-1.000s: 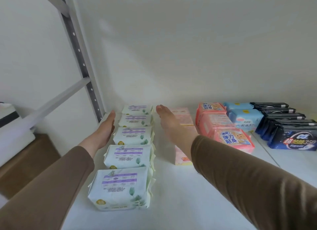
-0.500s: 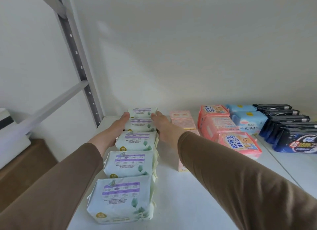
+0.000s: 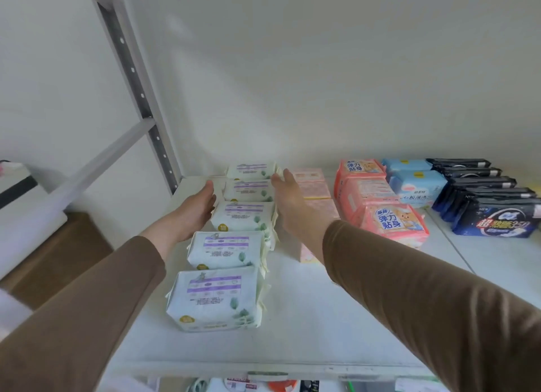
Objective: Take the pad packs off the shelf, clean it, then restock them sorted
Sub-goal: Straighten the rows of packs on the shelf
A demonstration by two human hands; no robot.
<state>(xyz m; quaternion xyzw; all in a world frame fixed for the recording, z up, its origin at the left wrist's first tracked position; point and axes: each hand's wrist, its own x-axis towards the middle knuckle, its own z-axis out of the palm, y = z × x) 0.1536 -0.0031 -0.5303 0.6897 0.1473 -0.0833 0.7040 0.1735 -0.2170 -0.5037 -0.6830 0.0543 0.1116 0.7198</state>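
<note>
The white-and-purple pad packs (image 3: 234, 239) stood in a single row running front to back at the left end of the shelf (image 3: 322, 327). They looked soft, light and slick-wrapped, best squeezed by their two short sides. The left hand (image 3: 196, 208) and right hand (image 3: 288, 197) flanked the rear packs, fingers straight and spread flat, palms inward, gripping nothing; contact couldn't be judged.

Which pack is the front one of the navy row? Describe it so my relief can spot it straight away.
Start at the white shelf and go to its far right end, where a row of dark packs runs front to back. The navy pack is the nearest of that row, right of the pink packs. It alone shows its full face: red and white lettering.
</note>
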